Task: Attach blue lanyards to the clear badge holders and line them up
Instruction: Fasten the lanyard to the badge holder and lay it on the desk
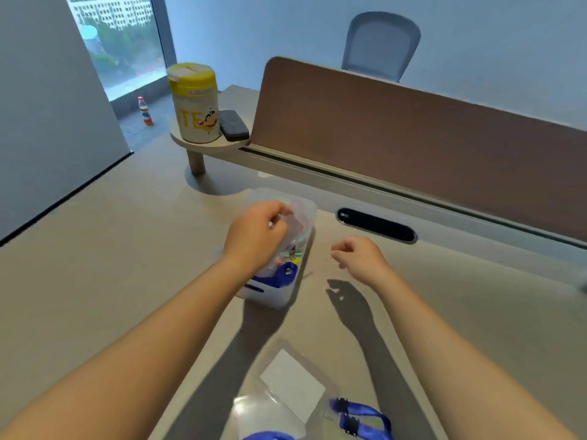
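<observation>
A white bin point(279, 296) stands mid-table holding clear badge holders point(300, 217), coloured clips and a blue lanyard point(282, 276). My left hand point(254, 236) is over the bin with its fingers pinched on a clear badge holder at the bin's top. My right hand point(359, 255) hovers to the right of the bin, fingers loosely curled, holding nothing. Near the front edge lies a clear badge holder with a white card point(292, 382), and a blue lanyard with black buckles point(359, 417) lies beside it.
A brown divider panel point(413, 138) runs along the back of the desk point(127, 249), with a black cable slot point(376, 225) in front of it. A small raised shelf point(181, 139) carries a yellow-lidded canister point(195, 103) and a dark case point(234, 125). A chair point(381, 46) stands behind.
</observation>
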The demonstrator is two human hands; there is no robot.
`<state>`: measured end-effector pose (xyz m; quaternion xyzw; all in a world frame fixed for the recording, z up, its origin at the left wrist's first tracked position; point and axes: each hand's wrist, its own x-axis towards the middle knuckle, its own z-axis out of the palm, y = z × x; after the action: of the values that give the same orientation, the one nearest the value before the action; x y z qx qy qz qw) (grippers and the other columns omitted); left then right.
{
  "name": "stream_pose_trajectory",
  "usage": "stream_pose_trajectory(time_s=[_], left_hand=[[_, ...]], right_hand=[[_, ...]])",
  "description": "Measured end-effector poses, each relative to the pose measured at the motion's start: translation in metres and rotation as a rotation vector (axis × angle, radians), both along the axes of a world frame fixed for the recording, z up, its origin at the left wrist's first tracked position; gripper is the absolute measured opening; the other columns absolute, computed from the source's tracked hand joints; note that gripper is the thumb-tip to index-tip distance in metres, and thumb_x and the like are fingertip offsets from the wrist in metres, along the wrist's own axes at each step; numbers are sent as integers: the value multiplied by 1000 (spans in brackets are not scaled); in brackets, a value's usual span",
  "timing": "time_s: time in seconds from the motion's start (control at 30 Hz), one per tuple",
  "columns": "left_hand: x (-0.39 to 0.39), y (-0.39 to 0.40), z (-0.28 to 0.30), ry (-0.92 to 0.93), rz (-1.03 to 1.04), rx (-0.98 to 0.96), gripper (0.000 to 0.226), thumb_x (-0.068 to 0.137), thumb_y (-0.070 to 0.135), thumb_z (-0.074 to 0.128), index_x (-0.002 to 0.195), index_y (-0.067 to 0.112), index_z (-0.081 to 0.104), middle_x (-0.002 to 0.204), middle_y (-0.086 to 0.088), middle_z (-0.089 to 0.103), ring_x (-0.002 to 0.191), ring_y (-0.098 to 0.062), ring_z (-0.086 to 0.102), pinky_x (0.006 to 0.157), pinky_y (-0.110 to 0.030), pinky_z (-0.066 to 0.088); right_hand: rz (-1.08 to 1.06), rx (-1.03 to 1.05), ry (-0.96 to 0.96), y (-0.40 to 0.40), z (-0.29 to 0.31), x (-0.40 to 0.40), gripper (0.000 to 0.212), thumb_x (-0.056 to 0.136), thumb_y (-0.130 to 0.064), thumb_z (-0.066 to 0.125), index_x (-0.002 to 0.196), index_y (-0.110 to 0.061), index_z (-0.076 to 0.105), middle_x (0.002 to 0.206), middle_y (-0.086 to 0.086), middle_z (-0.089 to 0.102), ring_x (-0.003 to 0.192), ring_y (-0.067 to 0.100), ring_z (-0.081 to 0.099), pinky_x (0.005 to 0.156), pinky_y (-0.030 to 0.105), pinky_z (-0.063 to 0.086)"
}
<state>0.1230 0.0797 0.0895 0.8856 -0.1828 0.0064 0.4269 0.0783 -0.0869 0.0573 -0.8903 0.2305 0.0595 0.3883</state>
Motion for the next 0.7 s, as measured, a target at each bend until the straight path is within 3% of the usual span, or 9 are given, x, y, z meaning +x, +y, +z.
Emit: stream_pose_trajectory(time_s=[0.17,0.27,0.4,0.5,0.57,0.63,0.7], left_hand=[[-63,-71,-9,-92,-198,146,24,87,11,48,105,8,63,105,-13,64,91,-27,55,71,-29,36],[-108,-106,-24,-121,-306,254,27,88,13,46,109,9,61,110,-13,61,96,-31,56,70,-30,38],[-160,-138,-43,-167,-418,400,30,90,15,42,116,13,58,115,-10,59,98,-29,56,77,-38,50],[-187,-154,-58,-209,-463,482,30,89,12,42,113,11,60,112,-11,60,100,-31,55,69,-34,43],[-201,-159,-66,-233,-478,505,29,88,11,43,109,8,62,108,-13,61,98,-32,56,65,-32,39],[-210,-161,-73,-254,-486,500,29,88,13,42,105,5,64,103,-16,63,95,-33,58,65,-33,43],[-215,-161,-77,-278,-497,491,38,83,19,35,99,3,66,98,-18,64,91,-34,60,64,-35,46]], right_hand=[[-112,-118,86,-72,-3,-98,24,89,-11,52,106,0,65,117,17,65,107,29,60,82,31,46],[-166,-173,191,-112,-15,-164,28,90,-10,49,110,4,61,121,20,63,107,28,62,68,27,47],[-193,-216,311,-147,-38,-237,30,89,-14,49,117,-9,59,124,9,61,110,24,58,93,34,47],[-175,-220,395,-156,-57,-270,30,88,-13,49,115,-8,58,121,10,62,110,26,58,94,37,47],[-159,-217,421,-157,-68,-283,24,86,-13,50,105,-1,60,116,17,64,102,30,60,87,38,49],[-137,-222,425,-155,-77,-290,14,84,-16,53,83,-2,53,97,24,63,79,29,54,67,34,43],[-124,-224,400,-152,-83,-295,16,82,-21,56,77,-10,45,81,14,52,71,23,44,57,28,31]])
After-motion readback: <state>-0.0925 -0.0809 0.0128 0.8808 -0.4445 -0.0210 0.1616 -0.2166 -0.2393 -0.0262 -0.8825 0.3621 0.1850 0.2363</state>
